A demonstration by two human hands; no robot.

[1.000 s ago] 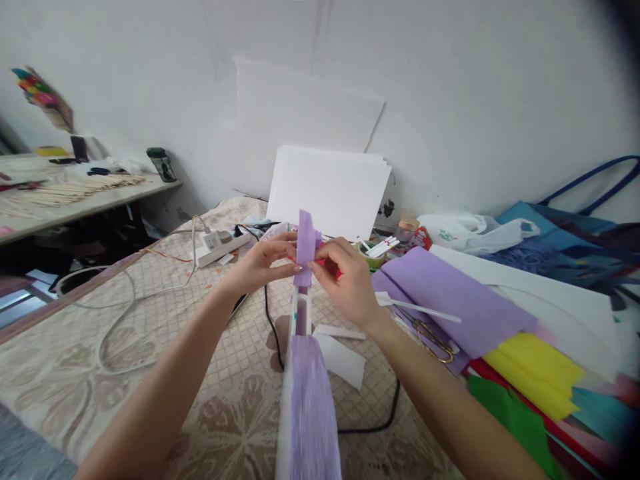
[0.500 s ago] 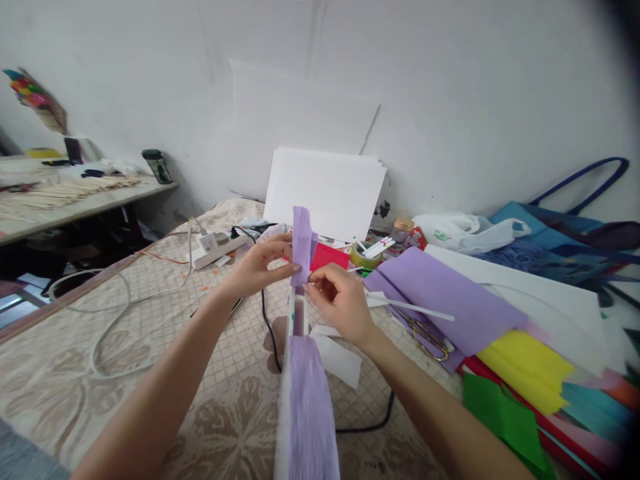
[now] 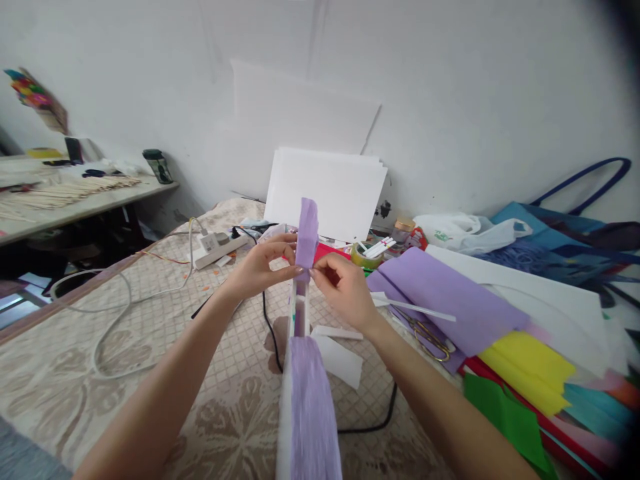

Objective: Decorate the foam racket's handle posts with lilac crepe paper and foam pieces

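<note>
A long narrow white piece [image 3: 307, 319] stands edge-on in front of me, its near part covered with purple crepe paper [image 3: 313, 407]. At its far end a purple crepe paper strip [image 3: 307, 233] sticks upward. My left hand [image 3: 267, 265] pinches the strip's lower left side between thumb and fingers. From the right, my right hand [image 3: 343, 287] is closed with thumb and fingertips together at the strip's lower right edge. Between strip and near covering, the white piece shows a bare stretch with an open slot.
Gold-handled scissors [image 3: 427, 337] lie by purple paper sheets [image 3: 450, 300] on the right. Yellow paper [image 3: 530, 370] and green paper [image 3: 505, 417] are nearer. White scraps [image 3: 340, 360] lie beside the work. A power strip [image 3: 217, 250] with cables sits at left; white boards [image 3: 325, 190] lean against the wall.
The purple strip has shifted slightly right and now stands straighter. My right hand has moved up a little, its fingertips now meeting the strip's lower edge close to my left thumb.
</note>
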